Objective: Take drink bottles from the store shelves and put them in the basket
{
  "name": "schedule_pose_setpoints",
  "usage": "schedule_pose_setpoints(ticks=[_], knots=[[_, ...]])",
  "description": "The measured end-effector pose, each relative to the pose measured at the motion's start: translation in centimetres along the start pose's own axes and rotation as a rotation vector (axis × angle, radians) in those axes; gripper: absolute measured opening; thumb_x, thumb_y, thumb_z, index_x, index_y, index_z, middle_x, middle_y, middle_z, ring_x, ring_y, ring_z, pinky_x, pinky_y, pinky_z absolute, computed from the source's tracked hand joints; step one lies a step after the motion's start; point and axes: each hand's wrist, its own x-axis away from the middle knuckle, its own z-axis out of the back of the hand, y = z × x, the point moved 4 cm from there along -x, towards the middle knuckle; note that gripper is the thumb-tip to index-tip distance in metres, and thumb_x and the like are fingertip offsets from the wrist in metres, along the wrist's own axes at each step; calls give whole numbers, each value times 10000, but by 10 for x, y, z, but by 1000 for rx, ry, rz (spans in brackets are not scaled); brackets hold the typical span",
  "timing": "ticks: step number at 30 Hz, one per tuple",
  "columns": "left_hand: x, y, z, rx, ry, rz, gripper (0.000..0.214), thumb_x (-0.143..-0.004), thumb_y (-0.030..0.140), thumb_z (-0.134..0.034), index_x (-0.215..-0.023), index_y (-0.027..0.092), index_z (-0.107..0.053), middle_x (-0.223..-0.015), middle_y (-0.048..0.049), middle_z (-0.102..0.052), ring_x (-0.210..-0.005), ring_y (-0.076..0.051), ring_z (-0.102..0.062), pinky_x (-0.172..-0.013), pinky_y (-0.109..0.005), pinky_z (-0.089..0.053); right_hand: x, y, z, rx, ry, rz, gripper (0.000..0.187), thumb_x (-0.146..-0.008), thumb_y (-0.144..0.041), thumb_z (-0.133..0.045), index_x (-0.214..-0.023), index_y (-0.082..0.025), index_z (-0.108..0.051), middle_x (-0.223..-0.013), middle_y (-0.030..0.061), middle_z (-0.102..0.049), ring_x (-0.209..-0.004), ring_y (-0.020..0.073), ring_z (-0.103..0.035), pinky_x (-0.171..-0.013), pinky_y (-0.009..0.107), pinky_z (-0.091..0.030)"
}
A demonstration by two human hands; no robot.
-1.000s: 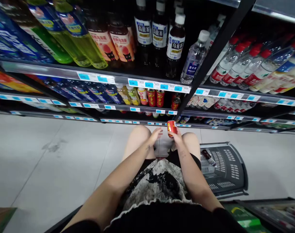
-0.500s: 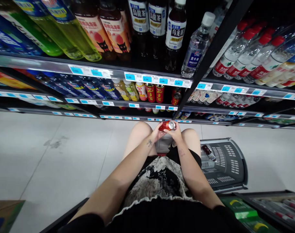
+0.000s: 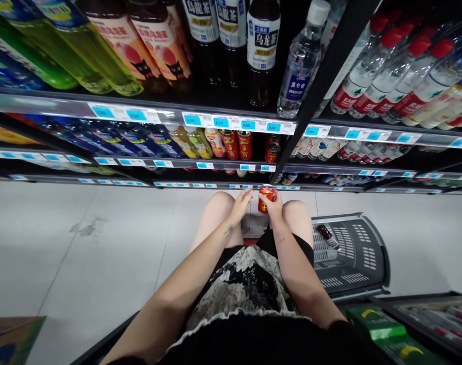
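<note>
A red drink can [image 3: 266, 199] with yellow characters stands upright in my right hand [image 3: 276, 207], whose fingers wrap its side. To the left of the can, my left hand [image 3: 241, 204] is apart from it, with fingers stretched forward and nothing in them. Both hands are between my knees, in front of the lowest shelves. Behind them, red cans [image 3: 272, 152] and red bottles [image 3: 245, 145] stand on a lower shelf.
A grey shopping basket [image 3: 383, 253] sits on the floor at my right, with a dark bottle [image 3: 327, 236] in it. Shelves ahead hold oolong tea bottles [image 3: 264, 40] and red-capped water bottles [image 3: 386, 71]. Green boxes [image 3: 383, 329] and a cardboard box [image 3: 14, 337] are close behind me.
My left hand has let go of the can and moved slightly left. The can has turned from lying sideways to upright in my right hand. The view has shifted slightly.
</note>
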Motion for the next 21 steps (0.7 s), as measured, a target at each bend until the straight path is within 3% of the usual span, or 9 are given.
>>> schedule_pose_setpoints(ticks=[5, 8, 10, 13, 15, 18, 21], knots=[[-15, 52, -9, -421, -198, -226, 779, -651, 452, -823, -1331, 189, -548, -1295, -121, -631, -1160, -273, -621, -1022, -384, -469, 5, -10, -9, 46, -205, 187, 680, -529, -350, -826, -1157, -184, -625, -1090, 62, -701, -996, 234, -647, -943, 376, -520], [-14, 72, -21, -715, -333, -325, 670, -630, 403, -843, -1232, 231, -603, -1163, -42, -699, -1053, -256, -662, -948, -356, -489, 11, -20, -9, 49, -277, 285, 668, -556, -293, -816, -1189, -195, -628, -1135, 69, -698, -1040, 253, -642, -972, 394, -514], [-15, 85, -25, -824, -347, -393, 577, -636, 406, -842, -1149, 246, -631, -1065, 2, -719, -973, -232, -680, -875, -319, -499, 12, -25, -7, 25, -282, 316, 726, -581, -309, -835, -1259, -205, -598, -1207, 83, -675, -1104, 263, -623, -1014, 405, -496], [-24, 108, -29, -907, -240, -515, 557, -660, 431, -843, -1141, 253, -626, -1076, 6, -713, -968, -222, -680, -865, -299, -492, 9, -25, -4, -19, -242, 274, 983, -589, -386, -868, -1453, -217, -430, -1425, 119, -533, -1289, 276, -517, -1099, 417, -431], [-38, 126, -33, -944, -110, -590, 596, -672, 415, -851, -1181, 237, -596, -1149, -29, -686, -1038, -236, -658, -918, -310, -479, 5, -17, -4, -24, -196, 125, 1046, -602, -443, -859, -1495, -224, -361, -1502, 141, -439, -1328, 281, -479, -1088, 421, -435], [-67, 147, -44, -1055, 44, -587, 678, -659, 351, -880, -1232, 208, -549, -1202, -80, -640, -1113, -271, -617, -956, -338, -467, 1, -5, -9, -99, -275, -103, 829, -704, -496, -770, -1418, -227, -447, -1379, 135, -551, -1169, 247, -588, -971, 391, -498], [-99, 154, -55, -1256, 103, -474, 736, -668, 294, -883, -1296, 191, -514, -1242, -124, -593, -1117, -311, -609, -934, -363, -479, 1, -7, -12, -189, -402, -122, 688, -731, -503, -736, -1331, -240, -524, -1196, 77, -656, -1022, 204, -636, -903, 344, -501]])
